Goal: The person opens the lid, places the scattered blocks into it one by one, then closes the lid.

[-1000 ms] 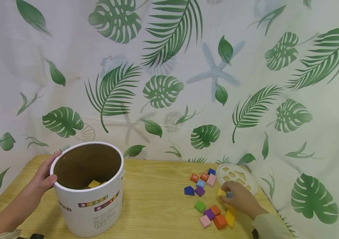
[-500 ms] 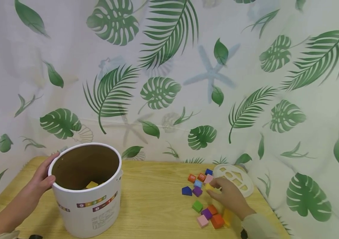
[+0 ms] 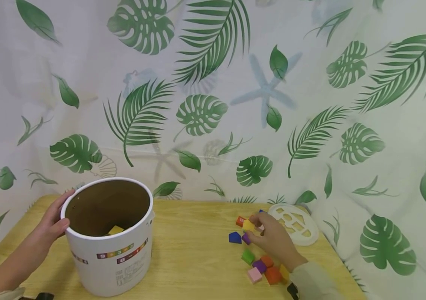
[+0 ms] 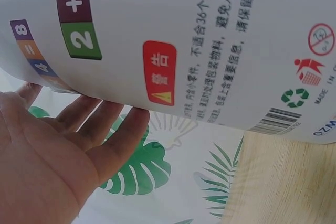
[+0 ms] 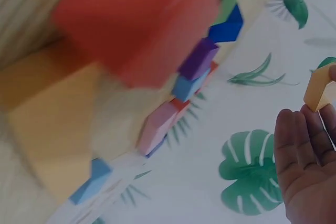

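Note:
A white bucket (image 3: 85, 258) with printed number strips stands upright on the wooden table at left, a yellow block (image 3: 116, 230) visible inside it. My left hand (image 3: 49, 221) holds its left side, thumb at the rim; in the left wrist view the fingertips press the outer wall. Over the blocks at right, my right hand (image 3: 274, 237) pinches a yellow wooden block (image 3: 248, 225), which also shows in the right wrist view between thumb and fingers. Close beneath are a red numbered block (image 3: 240, 221), a purple block (image 3: 246, 238) and a blue five-sided block (image 3: 235, 237).
A white lid with cut-out shapes (image 3: 303, 239) lies behind the right hand. Nearer me sit a green block (image 3: 248, 256), a pink block (image 3: 254, 275) and an orange-red block (image 3: 273, 276). A leaf-patterned curtain (image 3: 205, 175) hangs along the table's back edge.
My right hand, pinching the yellow block, has moved left and slightly away from me, from beside the lid to over the farther blocks. The left hand stays on the bucket.

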The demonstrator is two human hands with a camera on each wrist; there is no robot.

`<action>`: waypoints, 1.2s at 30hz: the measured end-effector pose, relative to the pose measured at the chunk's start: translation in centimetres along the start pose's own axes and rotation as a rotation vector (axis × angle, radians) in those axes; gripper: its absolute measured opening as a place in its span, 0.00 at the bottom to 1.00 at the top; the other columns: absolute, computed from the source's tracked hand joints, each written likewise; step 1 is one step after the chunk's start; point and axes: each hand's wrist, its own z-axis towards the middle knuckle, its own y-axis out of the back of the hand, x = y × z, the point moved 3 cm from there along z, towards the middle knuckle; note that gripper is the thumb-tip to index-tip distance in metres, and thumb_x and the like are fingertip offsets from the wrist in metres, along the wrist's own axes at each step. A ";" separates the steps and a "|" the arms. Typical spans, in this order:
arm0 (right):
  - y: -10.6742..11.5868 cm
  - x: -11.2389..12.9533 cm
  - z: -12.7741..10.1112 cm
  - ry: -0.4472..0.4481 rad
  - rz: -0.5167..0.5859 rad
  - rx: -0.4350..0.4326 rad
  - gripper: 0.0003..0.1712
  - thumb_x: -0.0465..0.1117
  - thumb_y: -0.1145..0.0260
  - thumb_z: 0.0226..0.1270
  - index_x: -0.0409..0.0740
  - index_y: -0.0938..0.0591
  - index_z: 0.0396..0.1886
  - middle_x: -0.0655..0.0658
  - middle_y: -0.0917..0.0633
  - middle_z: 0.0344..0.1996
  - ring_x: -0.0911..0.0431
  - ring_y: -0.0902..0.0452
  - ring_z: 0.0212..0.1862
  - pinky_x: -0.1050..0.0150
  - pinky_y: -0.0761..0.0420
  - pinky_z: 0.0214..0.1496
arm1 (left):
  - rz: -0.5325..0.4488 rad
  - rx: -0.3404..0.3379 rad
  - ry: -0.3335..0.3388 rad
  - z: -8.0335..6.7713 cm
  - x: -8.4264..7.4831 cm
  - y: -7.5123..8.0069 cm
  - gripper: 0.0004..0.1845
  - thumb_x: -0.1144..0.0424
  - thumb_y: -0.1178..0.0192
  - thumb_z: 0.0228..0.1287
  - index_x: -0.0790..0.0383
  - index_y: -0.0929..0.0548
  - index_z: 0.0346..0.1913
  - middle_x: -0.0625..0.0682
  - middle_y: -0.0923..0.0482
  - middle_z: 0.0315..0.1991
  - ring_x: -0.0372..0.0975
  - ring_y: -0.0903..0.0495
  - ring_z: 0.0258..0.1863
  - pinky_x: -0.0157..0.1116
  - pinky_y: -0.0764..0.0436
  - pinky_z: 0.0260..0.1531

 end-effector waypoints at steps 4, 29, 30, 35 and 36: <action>-0.2 1.9 0.6 0.044 0.046 -0.056 0.17 0.41 0.23 0.61 0.47 0.17 0.47 0.52 0.17 0.40 0.57 0.21 0.43 0.53 0.16 0.46 | 0.058 0.024 0.050 -0.5 -0.2 -0.1 0.37 0.45 0.60 0.79 0.37 0.61 0.84 0.70 0.59 0.80 0.25 0.41 0.58 0.58 0.35 0.58; -3.6 20.4 5.9 0.438 0.357 -0.184 0.16 0.40 0.26 0.68 0.42 0.18 0.52 0.47 0.16 0.47 0.54 0.20 0.48 0.62 0.16 0.49 | 0.092 0.055 -0.020 -1.1 -0.8 0.0 0.34 0.51 0.65 0.84 0.39 0.63 0.84 0.64 0.65 0.81 0.59 0.54 0.75 0.77 0.45 0.58; -3.6 21.1 6.0 0.450 0.354 -0.184 0.16 0.40 0.26 0.68 0.42 0.17 0.52 0.47 0.16 0.47 0.54 0.20 0.49 0.63 0.16 0.49 | 0.081 0.055 -0.025 -1.1 -0.7 0.0 0.33 0.51 0.65 0.84 0.39 0.63 0.84 0.64 0.65 0.81 0.55 0.54 0.75 0.77 0.46 0.58; -4.1 24.1 6.4 0.498 0.361 -0.148 0.16 0.39 0.26 0.68 0.42 0.17 0.52 0.47 0.16 0.48 0.55 0.20 0.50 0.67 0.19 0.54 | 0.078 0.052 -0.031 -1.3 -0.5 0.2 0.33 0.52 0.66 0.85 0.37 0.63 0.84 0.59 0.65 0.82 0.46 0.52 0.76 0.73 0.43 0.59; -4.3 24.6 6.4 0.509 0.359 -0.140 0.16 0.39 0.26 0.68 0.42 0.17 0.52 0.47 0.16 0.48 0.55 0.19 0.50 0.67 0.19 0.55 | 0.078 0.054 -0.031 -1.4 -0.5 0.2 0.33 0.53 0.66 0.85 0.37 0.64 0.84 0.59 0.65 0.82 0.44 0.52 0.75 0.71 0.43 0.59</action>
